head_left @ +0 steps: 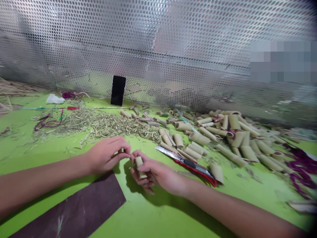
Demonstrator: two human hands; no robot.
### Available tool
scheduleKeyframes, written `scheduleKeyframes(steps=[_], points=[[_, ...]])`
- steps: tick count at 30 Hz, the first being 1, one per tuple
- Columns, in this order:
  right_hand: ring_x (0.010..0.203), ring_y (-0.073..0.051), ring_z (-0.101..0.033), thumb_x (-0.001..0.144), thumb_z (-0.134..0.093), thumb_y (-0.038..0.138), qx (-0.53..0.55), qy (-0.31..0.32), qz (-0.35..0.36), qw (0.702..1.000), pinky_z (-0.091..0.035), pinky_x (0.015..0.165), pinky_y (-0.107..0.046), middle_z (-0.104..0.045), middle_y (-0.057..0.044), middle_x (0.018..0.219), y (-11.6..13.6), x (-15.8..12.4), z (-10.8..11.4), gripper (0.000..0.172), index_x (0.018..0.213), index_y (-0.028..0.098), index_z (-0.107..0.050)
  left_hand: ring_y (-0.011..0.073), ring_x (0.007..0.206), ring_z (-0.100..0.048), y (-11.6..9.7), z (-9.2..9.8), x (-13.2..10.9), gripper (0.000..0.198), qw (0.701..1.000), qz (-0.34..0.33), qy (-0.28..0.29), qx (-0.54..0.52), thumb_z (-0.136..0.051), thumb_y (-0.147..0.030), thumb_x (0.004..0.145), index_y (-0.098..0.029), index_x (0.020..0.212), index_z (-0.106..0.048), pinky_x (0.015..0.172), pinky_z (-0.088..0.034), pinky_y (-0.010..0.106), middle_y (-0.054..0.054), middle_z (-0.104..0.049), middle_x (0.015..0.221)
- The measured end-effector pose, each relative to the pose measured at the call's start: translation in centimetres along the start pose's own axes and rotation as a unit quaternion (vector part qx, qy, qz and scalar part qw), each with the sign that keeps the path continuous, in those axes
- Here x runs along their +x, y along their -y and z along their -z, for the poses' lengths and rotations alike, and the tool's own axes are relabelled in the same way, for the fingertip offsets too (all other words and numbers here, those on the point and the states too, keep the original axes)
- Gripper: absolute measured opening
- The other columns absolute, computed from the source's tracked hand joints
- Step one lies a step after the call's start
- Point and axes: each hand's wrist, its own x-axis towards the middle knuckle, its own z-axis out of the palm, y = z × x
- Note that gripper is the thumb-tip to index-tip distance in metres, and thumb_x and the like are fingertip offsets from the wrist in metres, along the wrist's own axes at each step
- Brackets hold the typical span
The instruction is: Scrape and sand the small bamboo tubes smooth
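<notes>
A short, pale bamboo piece (139, 167) sits in my right hand (156, 172), between the thumb and the curled fingers. My left hand (110, 153) has its thumb and fingertips pinched together, meeting the right index fingertip. Whatever lies in that pinch, if anything, is too small to make out. Just beyond the right wrist lies a red box cutter (190, 165) with its blade out, pointing to the upper left. Under the left forearm is a dark brown sheet (81, 208), perhaps sandpaper, flat on the green table (146, 221).
Cut bamboo tubes (242, 142) are heaped at the right, beside purple cord (300, 165). Bamboo shavings (106, 125) spread across the middle. A phone (118, 90) leans against the perforated metal screen (148, 49) at the back. White tissue (54, 99) lies far left.
</notes>
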Motion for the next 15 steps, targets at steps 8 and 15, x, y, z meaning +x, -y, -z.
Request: scheduleKeyframes(steps=[8,15], points=[[0.055,-0.011,-0.038,0.091,-0.053,0.037,-0.072,-0.038,0.004,0.997,-0.039,0.053,-0.025,-0.039,0.01,0.066,0.0,-0.1,-0.5,0.025,0.106,0.025,-0.036,0.0147,0.08,-0.067,-0.9,-0.2,0.4,0.024,0.99,0.091,-0.02,-0.11,-0.063,-0.039,0.1,-0.02,0.091,-0.073,0.073,-0.053,0.025,0.002,-0.072,0.087],[0.058,-0.011,-0.042,0.097,-0.056,0.055,-0.117,-0.061,0.013,0.991,-0.042,0.057,-0.027,-0.041,0.008,0.072,-0.1,-0.5,-1.2,0.036,0.105,0.025,-0.037,0.0149,0.076,-0.065,-1.2,-0.1,0.6,0.018,0.973,0.164,-0.001,-0.163,-0.067,-0.034,0.096,-0.019,0.088,-0.074,0.066,-0.05,0.024,0.002,-0.07,0.084]])
